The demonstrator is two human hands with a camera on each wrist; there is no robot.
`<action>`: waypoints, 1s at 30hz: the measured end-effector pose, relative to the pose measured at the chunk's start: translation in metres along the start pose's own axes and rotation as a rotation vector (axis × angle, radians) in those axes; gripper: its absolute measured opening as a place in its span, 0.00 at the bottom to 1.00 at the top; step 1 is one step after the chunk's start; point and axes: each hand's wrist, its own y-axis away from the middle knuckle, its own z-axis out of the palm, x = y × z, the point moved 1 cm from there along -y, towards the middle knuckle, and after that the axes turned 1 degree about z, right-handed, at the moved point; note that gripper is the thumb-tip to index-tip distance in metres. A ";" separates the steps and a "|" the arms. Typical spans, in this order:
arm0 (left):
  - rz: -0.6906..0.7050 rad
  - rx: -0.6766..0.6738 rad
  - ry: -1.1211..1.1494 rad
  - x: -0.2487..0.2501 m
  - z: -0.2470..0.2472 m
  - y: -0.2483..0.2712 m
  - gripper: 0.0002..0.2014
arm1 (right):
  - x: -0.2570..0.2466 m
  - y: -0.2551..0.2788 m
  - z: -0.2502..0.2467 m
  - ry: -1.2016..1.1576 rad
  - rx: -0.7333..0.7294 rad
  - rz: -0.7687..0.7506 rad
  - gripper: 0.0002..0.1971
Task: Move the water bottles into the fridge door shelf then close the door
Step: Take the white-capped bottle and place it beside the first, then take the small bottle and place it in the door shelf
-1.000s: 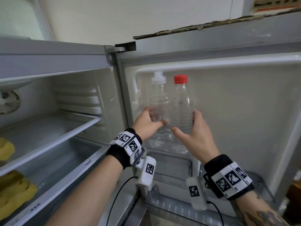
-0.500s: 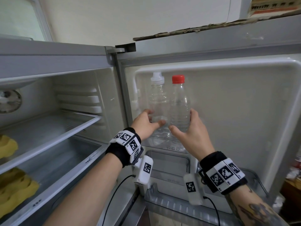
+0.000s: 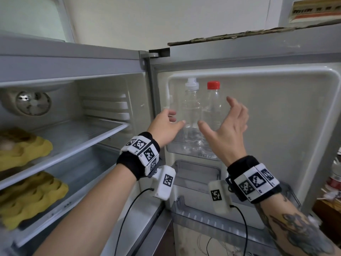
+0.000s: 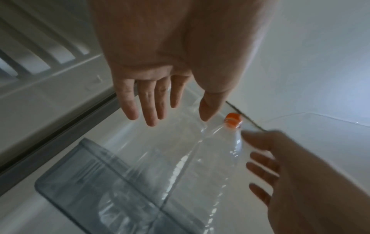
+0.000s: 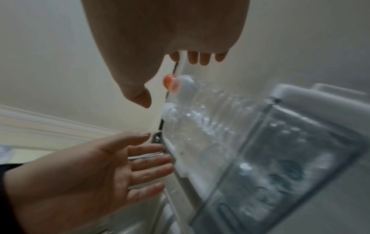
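Where ribbed clear plastic bottles (image 3: 202, 115) stand, smooth translucent door shelf (image 3: 186, 151).

I take this for a home kitchen. My view is filled by a household fridge (image 3: 103, 58) with its door (image 3: 276, 111) swung wide open. Inside the fridge, wire-edged shelves (image 3: 77, 145) carry yellow egg trays (image 3: 24, 150), and a small round fan (image 3: 32, 103) sits high on its back wall. Flat worn cardboard (image 3: 230, 36) lies on top of the fridge door. Behind the fridge rises a plain cream wall (image 3: 166, 19), and past the door's right edge I glimpse cluttered household goods (image 3: 335, 174), too blurred to name.
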 end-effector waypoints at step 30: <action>-0.395 0.714 -0.725 0.101 -0.407 0.042 0.40 | -0.322 -0.005 0.114 -0.357 -0.387 -0.525 0.25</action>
